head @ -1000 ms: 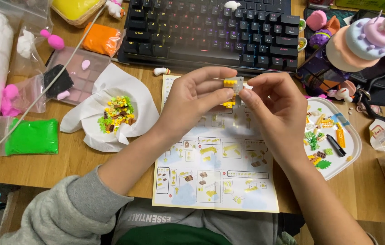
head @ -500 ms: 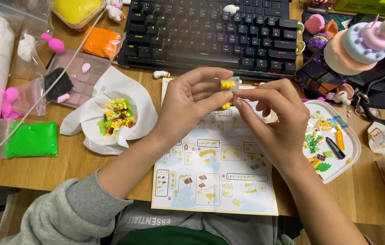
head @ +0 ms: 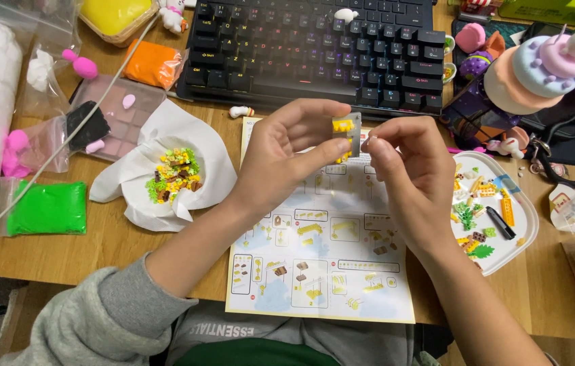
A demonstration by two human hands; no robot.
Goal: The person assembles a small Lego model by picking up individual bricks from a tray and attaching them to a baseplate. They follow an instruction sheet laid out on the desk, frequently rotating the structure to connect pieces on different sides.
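Note:
My left hand (head: 286, 157) pinches a small build of yellow and grey bricks (head: 346, 134) between thumb and fingers, just above the top of a paper instruction sheet (head: 321, 264). My right hand (head: 415, 177) is close beside it on the right, thumb and forefinger pinched together at the edge of the build; whether a tiny piece sits between them I cannot tell. A white tray (head: 525, 234) of small coloured bricks lies right of that hand. Left of my left wrist, a white wrapper (head: 196, 146) holds a pile of tiny green, yellow and brown bricks (head: 173, 176).
A black keyboard (head: 314, 47) spans the back of the wooden desk. Green clay (head: 47, 207), orange clay (head: 154, 63), pink clay bits and a pink mould tray (head: 114, 112) lie at left. A cake-shaped toy with a rabbit (head: 545, 64) stands at back right.
Both hands have risen slightly toward the keyboard with the brick build. The right fingers have shifted along the build's right edge.

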